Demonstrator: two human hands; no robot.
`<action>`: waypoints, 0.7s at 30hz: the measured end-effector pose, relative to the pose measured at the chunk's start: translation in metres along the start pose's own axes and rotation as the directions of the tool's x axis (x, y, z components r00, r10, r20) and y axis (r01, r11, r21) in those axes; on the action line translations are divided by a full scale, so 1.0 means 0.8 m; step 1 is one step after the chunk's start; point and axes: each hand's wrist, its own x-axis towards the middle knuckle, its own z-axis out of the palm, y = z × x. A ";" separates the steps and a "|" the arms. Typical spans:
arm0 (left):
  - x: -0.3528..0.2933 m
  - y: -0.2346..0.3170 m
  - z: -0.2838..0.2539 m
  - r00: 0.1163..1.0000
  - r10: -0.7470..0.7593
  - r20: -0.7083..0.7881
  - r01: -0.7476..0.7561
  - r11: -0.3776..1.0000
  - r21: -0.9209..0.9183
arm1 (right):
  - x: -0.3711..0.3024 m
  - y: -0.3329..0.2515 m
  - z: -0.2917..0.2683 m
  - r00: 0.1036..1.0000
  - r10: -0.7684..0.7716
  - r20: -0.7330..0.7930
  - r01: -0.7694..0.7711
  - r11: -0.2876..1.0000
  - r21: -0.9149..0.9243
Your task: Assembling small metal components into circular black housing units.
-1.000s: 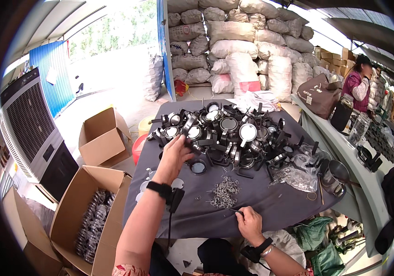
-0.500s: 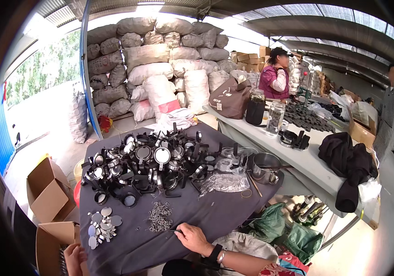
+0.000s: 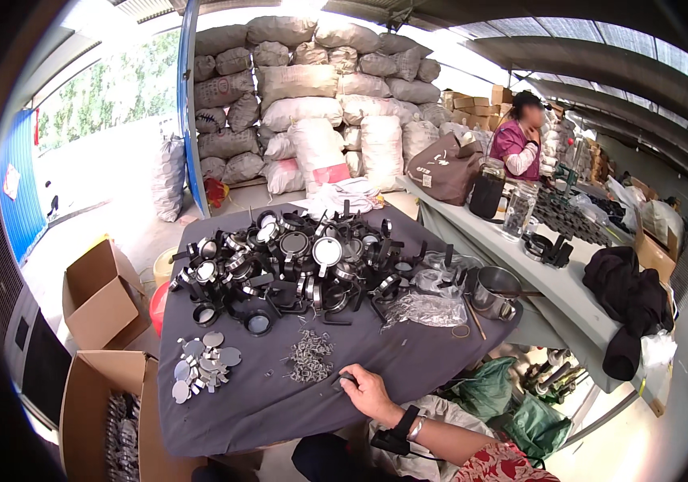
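My right hand [image 3: 368, 394] is closed at the near edge of the dark cloth-covered table [image 3: 280, 430], pinching a small dark piece [image 3: 342, 381] whose kind I cannot make out. A heap of small metal clips [image 3: 310, 355] lies just beyond the fingers. To its left are loose flat metal discs [image 3: 214, 339], some round with tabs. Behind them a large pile of black strap-like clamp parts with round metal caps [image 3: 327, 251] covers the table's middle. My left hand is out of view.
An open carton [image 3: 151, 386] with clear-wrapped goods stands at the lower left, another carton [image 3: 103, 293] behind it. A metal pot [image 3: 495, 291], a stick and plastic bags [image 3: 420, 309] lie at the table's right. Beyond, a person [image 3: 517, 149] is at a long pale table [image 3: 473, 225].
The view has turned left and down. My left hand, seen by the lower-left carton before, has gone out of view. The right hand still pinches a small dark piece near the clips.
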 end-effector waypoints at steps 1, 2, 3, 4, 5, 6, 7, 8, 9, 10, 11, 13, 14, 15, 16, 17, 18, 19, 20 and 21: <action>0.010 0.005 0.020 0.999 0.022 0.033 -0.023 0.999 0.037 | 0.003 0.002 -0.001 1.000 -0.003 -0.002 0.003 1.000 -0.010; 0.021 0.010 0.044 0.997 0.037 0.062 -0.042 0.996 0.076 | 0.003 0.002 0.003 1.000 -0.002 0.010 0.002 1.000 -0.009; 0.029 0.014 0.066 0.995 0.046 0.091 -0.057 0.992 0.114 | 0.005 0.003 0.010 0.999 0.005 0.034 -0.004 1.000 -0.015; 0.033 0.014 0.085 0.992 0.047 0.116 -0.065 0.986 0.153 | 0.008 0.002 0.020 0.998 0.010 0.066 -0.008 1.000 -0.017; 0.020 -0.005 0.096 0.992 0.012 0.126 -0.037 0.980 0.197 | 0.008 -0.002 0.034 0.993 0.033 0.111 -0.035 0.999 0.011; -0.001 -0.031 0.102 0.991 -0.039 0.130 0.006 0.970 0.243 | 0.010 -0.003 0.044 0.984 0.052 0.172 -0.061 0.997 0.043; -0.042 -0.072 0.100 0.986 -0.124 0.115 0.087 0.954 0.287 | 0.012 0.007 0.048 0.979 0.069 0.191 -0.082 0.995 0.063; -0.095 -0.092 0.095 0.969 -0.231 0.090 0.192 0.928 0.318 | 0.017 0.010 0.046 0.968 0.100 0.230 -0.128 0.986 0.110; -0.161 -0.112 0.087 0.934 -0.353 0.060 0.313 0.886 0.343 | 0.019 0.003 0.033 0.940 0.213 0.268 -0.254 0.959 0.129; -0.228 -0.127 0.069 0.879 -0.477 0.019 0.438 0.822 0.365 | 0.021 -0.010 0.020 0.943 0.211 0.257 -0.262 0.948 0.181; -0.305 -0.187 0.060 0.801 -0.598 -0.027 0.563 0.737 0.374 | 0.024 -0.003 0.007 0.957 0.183 0.224 -0.224 0.959 0.173; -0.360 -0.243 0.048 0.531 -0.847 -0.029 0.837 0.519 0.175 | 0.041 0.044 -0.037 0.945 0.270 0.185 -0.286 0.956 0.068; -0.369 -0.200 0.047 0.606 -0.766 -0.217 0.795 0.591 0.135 | 0.045 0.078 -0.043 0.956 0.269 0.119 -0.284 0.949 0.139; -0.371 -0.181 0.033 0.553 -0.783 -0.284 0.830 0.546 0.112 | 0.071 0.124 -0.062 0.918 0.337 0.208 -0.344 0.939 -0.005; -0.377 -0.164 0.022 0.512 -0.798 -0.318 0.851 0.523 0.058 | 0.086 0.143 -0.071 0.902 0.345 0.258 -0.356 0.934 -0.003; -0.412 -0.168 0.011 0.481 -0.777 -0.406 0.857 0.515 0.028 | 0.063 0.030 -0.053 0.909 0.264 0.322 -0.226 0.962 -0.150; -0.431 -0.173 0.001 0.473 -0.788 -0.393 0.857 0.516 -0.002 | 0.070 0.023 -0.051 0.892 0.268 0.363 -0.203 0.957 -0.209; -0.445 -0.175 -0.009 0.478 -0.792 -0.381 0.851 0.525 -0.024 | 0.076 0.010 -0.046 0.882 0.251 0.400 -0.180 0.962 -0.206; -0.451 -0.167 -0.016 0.412 -0.820 -0.397 0.856 0.498 -0.140 | 0.079 -0.005 -0.044 0.859 0.248 0.447 -0.073 0.925 -0.374; -0.456 -0.157 -0.024 0.348 -0.843 -0.410 0.845 0.471 -0.251 | 0.079 -0.020 -0.041 0.836 0.253 0.487 0.044 0.853 -0.519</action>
